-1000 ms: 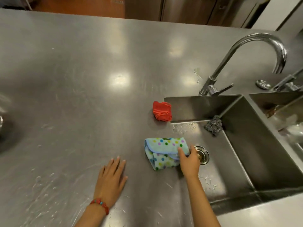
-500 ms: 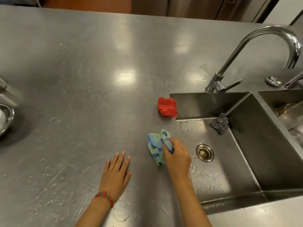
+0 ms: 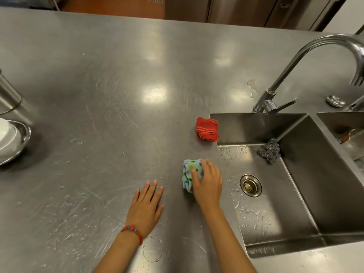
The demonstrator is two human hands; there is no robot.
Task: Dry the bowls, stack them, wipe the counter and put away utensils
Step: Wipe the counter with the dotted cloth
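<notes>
Scratched wet steel surface (image 3: 98, 115) under us: our right fingers (image 3: 199, 174) clutch a bunched dotted pale-blue cloth (image 3: 190, 174); left fingers (image 3: 151, 192) lie flat, released.

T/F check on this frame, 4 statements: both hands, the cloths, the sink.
1. The right hand rests on the polka-dot cloth. True.
2. The left hand holds the red cloth. False: it lies flat on the steel counter; the red cloth sits untouched by the sink's corner.
3. A steel scourer lies in the sink. True.
4. The faucet is running. False: no stream shows.
</notes>
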